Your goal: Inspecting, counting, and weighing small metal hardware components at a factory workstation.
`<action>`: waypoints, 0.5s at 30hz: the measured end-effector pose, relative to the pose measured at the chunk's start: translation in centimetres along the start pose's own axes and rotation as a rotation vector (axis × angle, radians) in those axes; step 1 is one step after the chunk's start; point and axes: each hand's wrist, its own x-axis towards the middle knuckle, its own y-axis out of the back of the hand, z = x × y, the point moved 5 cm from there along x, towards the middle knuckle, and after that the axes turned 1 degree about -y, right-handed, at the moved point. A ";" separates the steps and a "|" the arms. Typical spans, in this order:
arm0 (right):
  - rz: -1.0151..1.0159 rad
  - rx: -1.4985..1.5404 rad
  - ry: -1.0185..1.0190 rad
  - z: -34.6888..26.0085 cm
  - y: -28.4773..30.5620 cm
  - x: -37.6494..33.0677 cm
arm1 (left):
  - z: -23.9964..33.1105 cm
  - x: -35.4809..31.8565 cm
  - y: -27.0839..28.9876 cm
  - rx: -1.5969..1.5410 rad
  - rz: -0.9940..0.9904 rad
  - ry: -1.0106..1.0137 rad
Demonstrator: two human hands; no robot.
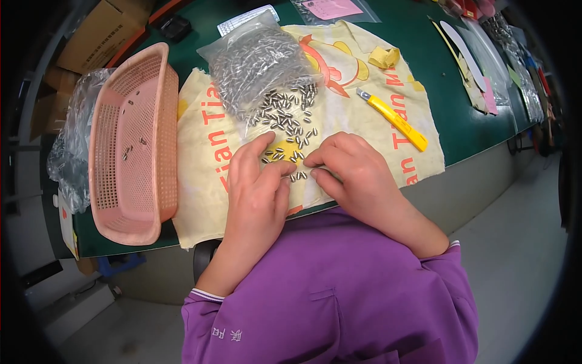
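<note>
Small shiny metal pins with tapered ends (290, 124) spill from the mouth of a clear plastic bag (257, 67) full of the same parts. They lie loose on a cream printed cloth (203, 145). My left hand (254, 182) rests at the near edge of the pile, fingers curved and apart, fingertips beside several pins. Close to its right, my right hand (357, 173) has thumb and forefinger drawn together over the pins. Whatever sits between those fingertips is too small or hidden to make out.
A pink perforated plastic basket (163, 151) stands at the left, a few pins on its bottom. On the cloth's right lies a yellow utility knife (394, 119), with a crumpled yellow scrap (384, 57) beyond. Plastic bags and papers (467, 60) lie far right on the green table (418, 36).
</note>
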 end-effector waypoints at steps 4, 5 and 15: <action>-0.042 -0.049 -0.026 0.0 0.2 -0.1 | 0.1 -0.4 0.5 -0.013 0.021 0.071; -0.042 -0.048 -0.026 0.0 0.2 0.0 | 0.2 -0.4 0.5 0.006 -0.009 0.072; -0.051 -0.078 -0.025 -0.1 0.0 0.2 | -0.3 -0.1 0.1 0.015 0.004 0.053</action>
